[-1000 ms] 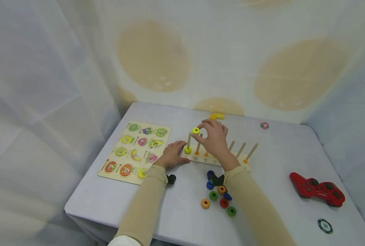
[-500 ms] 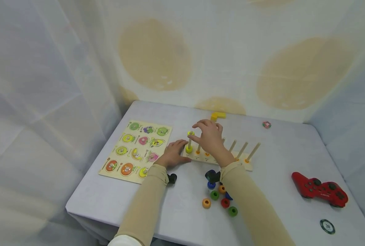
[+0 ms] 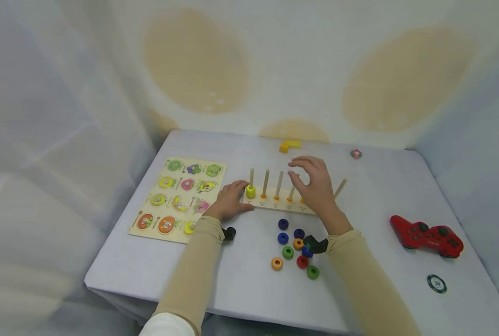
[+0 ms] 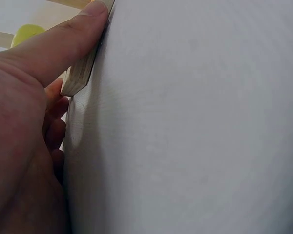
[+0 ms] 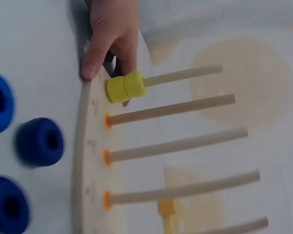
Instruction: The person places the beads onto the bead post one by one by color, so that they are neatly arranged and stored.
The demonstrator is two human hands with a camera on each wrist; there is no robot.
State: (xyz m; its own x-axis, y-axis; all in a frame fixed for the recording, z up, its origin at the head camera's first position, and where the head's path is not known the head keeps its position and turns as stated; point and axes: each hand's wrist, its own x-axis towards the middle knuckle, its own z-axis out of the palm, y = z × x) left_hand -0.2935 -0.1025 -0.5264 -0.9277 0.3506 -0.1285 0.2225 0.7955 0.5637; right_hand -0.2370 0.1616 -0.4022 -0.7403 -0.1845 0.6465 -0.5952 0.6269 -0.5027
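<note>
The wooden peg board (image 3: 280,206) stands mid-table, its right end and pegs partly hidden behind the right hand (image 3: 314,186), which hovers with relaxed fingers, holding nothing. The left hand (image 3: 228,203) lies pressed against the board's left end, thumb along its edge. Two yellow rings (image 3: 251,191) sit stacked low on the leftmost peg (image 3: 251,176). Loose rings (image 3: 293,249) lie in front.

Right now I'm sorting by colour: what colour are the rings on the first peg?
Yellow rings; clearest in the right wrist view.
</note>
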